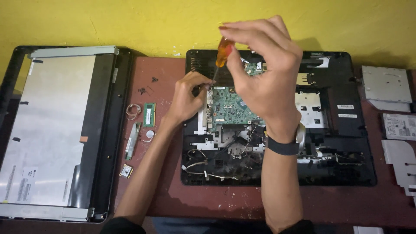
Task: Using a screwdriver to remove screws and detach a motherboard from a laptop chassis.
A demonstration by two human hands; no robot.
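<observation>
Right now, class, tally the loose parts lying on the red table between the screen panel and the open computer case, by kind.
Green rectangular memory stick: 1
Small square gold-edged card: 1
Long silver metal bracket: 1
Round silver coin battery: 1
Coil of clear tape: 1
Total: 5

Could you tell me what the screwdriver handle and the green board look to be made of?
Screwdriver handle: probably translucent orange plastic, glossy where light passes through. Green board: likely a matte circuit board, dotted with small components and shiny metal parts.

Translucent orange plastic screwdriver handle (224, 52)
</observation>
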